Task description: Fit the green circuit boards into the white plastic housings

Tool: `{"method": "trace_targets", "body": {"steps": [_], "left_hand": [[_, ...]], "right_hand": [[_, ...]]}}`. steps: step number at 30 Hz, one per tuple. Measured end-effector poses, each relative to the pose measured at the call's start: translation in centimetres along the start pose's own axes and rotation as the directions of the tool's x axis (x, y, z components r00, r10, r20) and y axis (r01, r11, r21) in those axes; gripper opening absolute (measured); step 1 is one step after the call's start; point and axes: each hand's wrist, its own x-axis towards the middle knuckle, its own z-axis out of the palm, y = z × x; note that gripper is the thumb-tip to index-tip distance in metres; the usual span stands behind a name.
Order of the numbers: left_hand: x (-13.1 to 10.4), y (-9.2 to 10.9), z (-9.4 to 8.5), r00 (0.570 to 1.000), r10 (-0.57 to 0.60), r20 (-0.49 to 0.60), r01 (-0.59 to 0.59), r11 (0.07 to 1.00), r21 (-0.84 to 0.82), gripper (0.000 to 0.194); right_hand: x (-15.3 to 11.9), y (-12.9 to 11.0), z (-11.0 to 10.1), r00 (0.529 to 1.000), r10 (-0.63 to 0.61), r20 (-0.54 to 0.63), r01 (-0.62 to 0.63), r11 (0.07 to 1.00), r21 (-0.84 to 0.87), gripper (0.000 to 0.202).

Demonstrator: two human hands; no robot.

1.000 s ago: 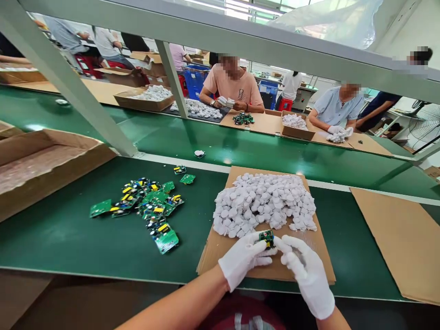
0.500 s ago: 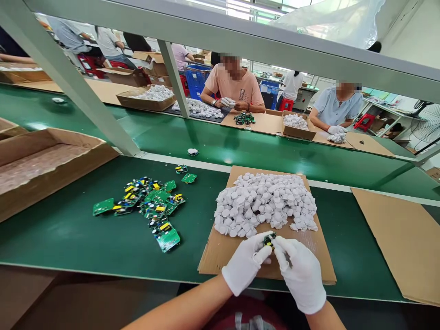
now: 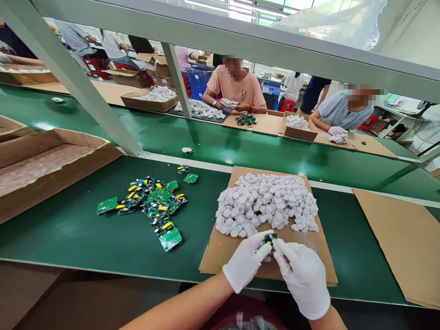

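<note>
A small green circuit board [image 3: 270, 239] with dark and yellow parts is held above the cardboard's near half. My left hand [image 3: 248, 259], in a white glove, grips it from the left between thumb and fingers. From the right, the gloved fingertips of my right hand [image 3: 302, 272] are pinched together against the board and cover part of it. Just beyond both hands lies a big heap of small white pieces [image 3: 266, 201] on a flat cardboard sheet [image 3: 213, 256]. Off to the left, many green circuit boards [image 3: 160, 199] lie in a loose pile on the green bench.
A shallow cardboard box [image 3: 62, 169] stands at the left. Another cardboard sheet [image 3: 398, 243] lies at the right. A grey metal frame post [image 3: 92, 87] rises before the green conveyor belt [image 3: 213, 142], which carries a white-topped piece [image 3: 187, 151]. Co-workers sit across the belt.
Both hands stay at the board, which is tilted slightly differently. The white-topped piece on the belt has shifted left. Across the belt, the right-hand co-worker leans further right; someone in dark clothes appears behind.
</note>
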Motion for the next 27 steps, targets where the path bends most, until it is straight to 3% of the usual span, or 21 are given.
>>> {"method": "trace_targets", "body": {"steps": [3, 5, 9, 11, 16, 21, 24, 27], "left_hand": [[-0.2, 0.0, 0.2, 0.997, 0.078, -0.023, -0.075, 0.990, 0.122, 0.038], [-0.2, 0.3, 0.3, 0.998, 0.063, 0.009, -0.064, 0.993, 0.103, 0.036], [0.1, 1.1, 0.1, 0.990, -0.038, 0.135, 0.045, 0.998, -0.053, 0.030], [0.1, 1.4, -0.1, 0.987, -0.075, 0.144, 0.088, 0.993, -0.084, 0.030], [0.0, 1.1, 0.1, 0.987, -0.119, 0.109, 0.131, 0.985, -0.112, 0.039], [0.3, 0.5, 1.0, 0.996, -0.032, 0.084, 0.039, 0.996, -0.077, 0.035], [0.5, 0.8, 1.1, 0.993, -0.076, 0.085, 0.083, 0.994, -0.077, 0.035], [0.5, 1.3, 1.0, 0.985, -0.134, 0.105, 0.146, 0.982, -0.116, 0.034]], "right_hand": [[-0.1, 0.0, 0.1, 1.000, -0.022, 0.019, 0.023, 0.997, -0.073, 0.022], [0.0, 0.0, 0.2, 0.999, 0.010, 0.032, -0.009, 0.999, -0.033, 0.023], [0.2, 0.2, -0.3, 0.986, 0.041, 0.159, -0.081, 0.965, 0.250, 0.039], [0.3, 0.3, -0.6, 0.982, 0.054, 0.179, -0.119, 0.919, 0.377, 0.043], [0.4, 0.3, 0.1, 0.987, 0.147, 0.067, -0.162, 0.887, 0.431, 0.022], [0.0, -0.1, 1.3, 0.990, 0.118, -0.079, -0.084, 0.937, 0.339, 0.021], [-0.1, 0.2, 1.0, 0.987, 0.157, 0.038, -0.158, 0.889, 0.430, 0.022], [-0.1, 0.6, 0.3, 0.963, 0.134, 0.234, -0.258, 0.714, 0.651, 0.036]]}}
